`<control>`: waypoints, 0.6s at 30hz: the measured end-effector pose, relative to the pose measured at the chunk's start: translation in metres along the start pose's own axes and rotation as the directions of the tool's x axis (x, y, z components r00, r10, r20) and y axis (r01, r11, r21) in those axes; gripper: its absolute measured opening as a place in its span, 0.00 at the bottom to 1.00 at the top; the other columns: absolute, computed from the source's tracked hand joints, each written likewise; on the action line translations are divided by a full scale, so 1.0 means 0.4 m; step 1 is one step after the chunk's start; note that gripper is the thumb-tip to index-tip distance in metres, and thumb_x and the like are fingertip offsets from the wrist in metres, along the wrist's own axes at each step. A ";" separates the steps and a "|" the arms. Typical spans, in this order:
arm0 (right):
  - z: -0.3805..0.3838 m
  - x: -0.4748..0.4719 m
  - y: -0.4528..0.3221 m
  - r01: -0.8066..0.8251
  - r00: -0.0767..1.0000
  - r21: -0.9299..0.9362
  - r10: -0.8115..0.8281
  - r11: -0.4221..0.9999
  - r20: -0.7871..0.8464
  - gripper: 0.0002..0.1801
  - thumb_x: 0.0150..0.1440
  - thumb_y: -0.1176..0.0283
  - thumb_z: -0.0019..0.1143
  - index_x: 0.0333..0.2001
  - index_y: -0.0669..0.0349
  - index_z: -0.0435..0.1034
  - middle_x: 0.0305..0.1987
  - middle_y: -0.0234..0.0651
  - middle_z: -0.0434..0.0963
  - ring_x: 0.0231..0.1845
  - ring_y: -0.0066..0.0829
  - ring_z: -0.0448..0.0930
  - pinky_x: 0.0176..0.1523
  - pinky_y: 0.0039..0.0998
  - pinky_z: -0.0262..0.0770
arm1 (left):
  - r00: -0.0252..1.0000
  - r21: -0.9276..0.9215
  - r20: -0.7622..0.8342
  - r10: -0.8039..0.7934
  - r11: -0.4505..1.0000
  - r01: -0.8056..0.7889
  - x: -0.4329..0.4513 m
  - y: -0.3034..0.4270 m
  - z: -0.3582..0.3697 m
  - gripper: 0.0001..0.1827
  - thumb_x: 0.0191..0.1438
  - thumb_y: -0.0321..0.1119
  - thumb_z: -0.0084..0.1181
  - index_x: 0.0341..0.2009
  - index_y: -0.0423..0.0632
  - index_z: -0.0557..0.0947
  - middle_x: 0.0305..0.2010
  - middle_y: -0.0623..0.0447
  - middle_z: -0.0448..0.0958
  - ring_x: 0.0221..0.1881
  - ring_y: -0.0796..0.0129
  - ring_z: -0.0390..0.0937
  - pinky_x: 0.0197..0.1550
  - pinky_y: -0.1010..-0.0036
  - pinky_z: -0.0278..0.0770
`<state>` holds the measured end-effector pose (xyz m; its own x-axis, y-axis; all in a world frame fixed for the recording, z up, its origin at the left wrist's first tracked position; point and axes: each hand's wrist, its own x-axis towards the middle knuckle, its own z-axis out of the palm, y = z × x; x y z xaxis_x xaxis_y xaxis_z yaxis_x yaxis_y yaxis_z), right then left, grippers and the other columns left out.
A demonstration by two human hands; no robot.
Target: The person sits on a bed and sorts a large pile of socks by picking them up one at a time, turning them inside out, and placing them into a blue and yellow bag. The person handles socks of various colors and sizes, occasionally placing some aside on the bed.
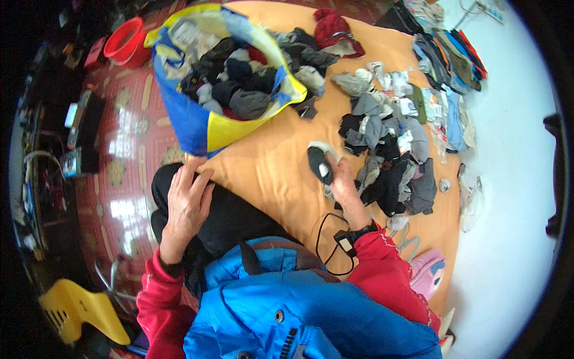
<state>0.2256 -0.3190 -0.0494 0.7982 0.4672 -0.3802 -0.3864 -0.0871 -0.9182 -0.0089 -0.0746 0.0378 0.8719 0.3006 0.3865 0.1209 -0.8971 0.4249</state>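
My right hand (pixel 345 181) grips a dark sock or similar small garment (pixel 319 162) with a pale edge and a white spot, held above the orange bed sheet (pixel 278 179). Right beside that hand lies a spread of grey, black and white socks and small clothes (pixel 381 134). Over my black trouser leg, my left hand (pixel 190 195) has its fingers somewhat apart and holds nothing. Its fingertips are close to the lower corner of a large blue and yellow bag (pixel 228 134). The bag's wide mouth shows a heap of dark and grey clothing (pixel 237 80) inside.
A red knit hat (pixel 334 31) and more dark clothes sit behind the bag. Folded garments (pixel 453 58) line the white wall (pixel 511 179). A black cord (pixel 319 238) loops by my right wrist. On the tiled floor (pixel 130 157) are a red bucket (pixel 125 42) and a yellow chair (pixel 83 309).
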 end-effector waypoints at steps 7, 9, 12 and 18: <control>-0.121 0.332 -0.005 0.097 0.954 -0.385 -0.196 0.918 -0.226 0.10 0.52 0.79 0.50 0.39 0.69 0.69 0.22 0.35 0.73 0.17 0.21 0.73 0.19 0.26 0.68 | 0.998 -0.003 0.065 0.016 1.000 -0.016 0.028 0.009 0.021 0.17 0.39 0.18 0.58 0.38 0.39 0.76 0.47 0.42 0.71 0.43 0.49 0.72 0.46 0.61 0.71; -0.088 0.434 0.021 0.135 0.912 -0.620 -0.342 0.773 -0.228 0.11 0.51 0.80 0.50 0.40 0.70 0.70 0.20 0.39 0.75 0.17 0.27 0.77 0.21 0.28 0.72 | 0.993 -0.001 0.119 -0.005 1.000 0.005 0.036 0.016 0.034 0.16 0.39 0.18 0.57 0.38 0.39 0.76 0.47 0.42 0.70 0.43 0.49 0.72 0.46 0.61 0.71; -0.018 0.547 0.038 0.053 0.963 -0.495 -0.175 0.868 -0.204 0.10 0.51 0.83 0.49 0.39 0.71 0.70 0.25 0.42 0.77 0.25 0.28 0.81 0.26 0.27 0.77 | 0.985 -0.029 0.174 -0.008 0.999 0.013 0.054 0.029 0.052 0.15 0.40 0.19 0.57 0.37 0.39 0.76 0.47 0.42 0.70 0.43 0.49 0.72 0.46 0.62 0.71; 0.037 0.573 -0.011 -0.042 0.994 0.148 0.027 0.988 0.102 0.09 0.53 0.82 0.50 0.40 0.72 0.68 0.36 0.43 0.78 0.34 0.33 0.82 0.34 0.24 0.80 | 0.979 -0.052 0.198 0.037 0.998 -0.028 0.087 0.035 0.086 0.15 0.41 0.20 0.57 0.38 0.39 0.76 0.47 0.42 0.71 0.43 0.48 0.72 0.44 0.62 0.71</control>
<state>0.4033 -0.1986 -0.1307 0.7363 0.5517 -0.3918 -0.4837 0.0243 -0.8749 0.0396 -0.0877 0.0289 0.9526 0.1967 0.2321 0.0721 -0.8871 0.4559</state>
